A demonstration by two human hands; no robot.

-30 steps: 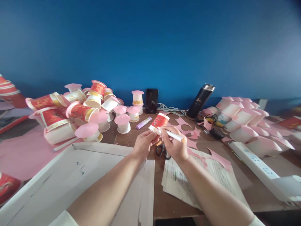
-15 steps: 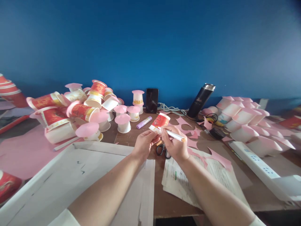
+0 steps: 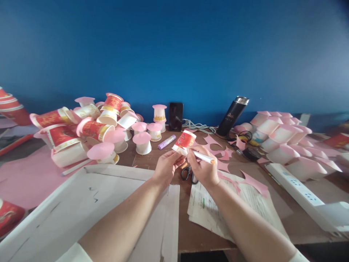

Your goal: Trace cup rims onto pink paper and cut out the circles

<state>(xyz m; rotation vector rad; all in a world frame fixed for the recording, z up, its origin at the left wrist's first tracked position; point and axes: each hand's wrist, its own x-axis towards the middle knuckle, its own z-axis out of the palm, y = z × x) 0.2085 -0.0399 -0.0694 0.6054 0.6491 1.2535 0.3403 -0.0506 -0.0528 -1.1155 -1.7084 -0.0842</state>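
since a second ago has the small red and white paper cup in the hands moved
No. The small red and white paper cup stays just right of the purple glue stick.

Head-worn view, forward-down, near table

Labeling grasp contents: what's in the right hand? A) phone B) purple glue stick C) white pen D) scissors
C. The right hand grips a white pen with its tip at the red paper cup that the left hand holds; the scissors, purple glue stick and phone all sit on the table.
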